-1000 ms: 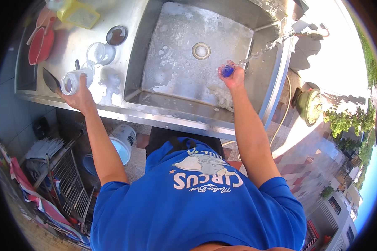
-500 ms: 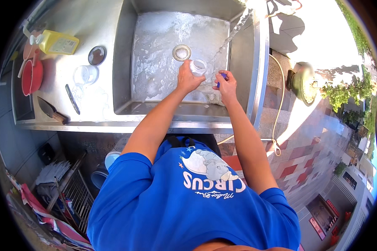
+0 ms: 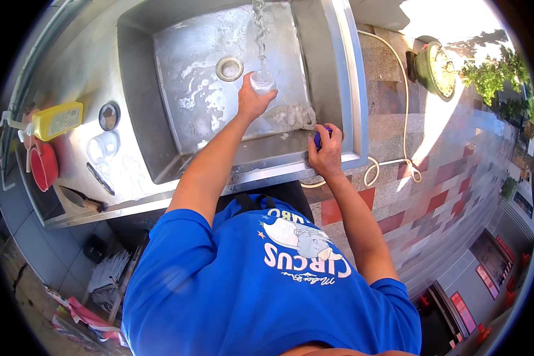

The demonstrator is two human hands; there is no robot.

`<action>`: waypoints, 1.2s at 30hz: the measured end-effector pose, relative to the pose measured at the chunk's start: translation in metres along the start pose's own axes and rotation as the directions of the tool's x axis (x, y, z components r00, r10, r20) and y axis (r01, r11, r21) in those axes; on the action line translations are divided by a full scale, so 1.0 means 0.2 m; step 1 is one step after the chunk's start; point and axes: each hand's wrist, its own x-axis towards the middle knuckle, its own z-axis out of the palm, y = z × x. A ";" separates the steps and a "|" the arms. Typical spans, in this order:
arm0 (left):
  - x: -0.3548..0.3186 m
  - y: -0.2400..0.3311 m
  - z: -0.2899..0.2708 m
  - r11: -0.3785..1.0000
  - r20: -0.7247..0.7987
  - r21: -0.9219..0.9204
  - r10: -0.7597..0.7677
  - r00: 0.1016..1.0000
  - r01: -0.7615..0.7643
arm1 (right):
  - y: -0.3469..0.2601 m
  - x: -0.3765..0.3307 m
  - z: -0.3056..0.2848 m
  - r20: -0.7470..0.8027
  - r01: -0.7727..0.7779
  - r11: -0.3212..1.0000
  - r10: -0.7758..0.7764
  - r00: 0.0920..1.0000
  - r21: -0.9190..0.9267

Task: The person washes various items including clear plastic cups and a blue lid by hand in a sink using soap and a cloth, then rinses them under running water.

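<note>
Rinsing looks midway: running water (image 3: 260, 41) falls into the clear jar (image 3: 263, 82), which isn't yet drained or set down. Jar is over the sink (image 3: 141, 95), see-through, lid off, mouth toward the water; any residue too small to tell. Hands apart: left hand (image 3: 253, 102) clamped round jar, right hand (image 3: 328, 153) gripping blue thing (image 3: 318, 140), kind unclear, near front corner.

Outdoor kitchen, steel sink (image 3: 323, 65), potted plant (image 3: 435, 72)
</note>
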 end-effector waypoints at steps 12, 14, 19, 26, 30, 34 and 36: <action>0.06 -0.13 0.13 0.953 0.113 0.010 -0.302 0.947 0.302 | 0.00 -0.03 0.02 -0.025 -0.030 0.997 0.029 0.999 -0.069; 0.14 -0.26 0.16 0.958 0.108 -0.013 -0.283 0.953 0.286 | -0.03 0.01 0.02 -0.005 -0.014 0.998 0.013 1.000 -0.056; 0.15 -0.15 0.26 0.912 0.165 -0.056 -0.394 0.904 0.407 | 0.01 -0.03 0.02 -0.011 -0.047 0.996 0.046 0.999 -0.080; 0.19 -0.06 0.19 0.288 0.470 -0.667 -0.553 0.688 0.687 | 0.00 -0.01 0.02 -0.016 -0.027 0.996 0.025 1.000 -0.082; 0.32 -0.12 0.15 -0.091 0.544 -0.795 -0.544 0.639 0.599 | -0.02 0.01 0.02 -0.015 -0.012 0.998 0.011 1.000 -0.067; 0.32 -0.08 0.17 -0.179 0.476 -0.869 -0.557 0.681 0.461 | 0.00 0.00 0.03 -0.010 -0.023 0.996 0.022 1.000 -0.086; 0.32 -0.09 0.18 -0.187 0.456 -0.884 -0.552 0.698 0.429 | 0.00 0.01 0.03 -0.009 -0.017 0.996 0.017 1.000 -0.090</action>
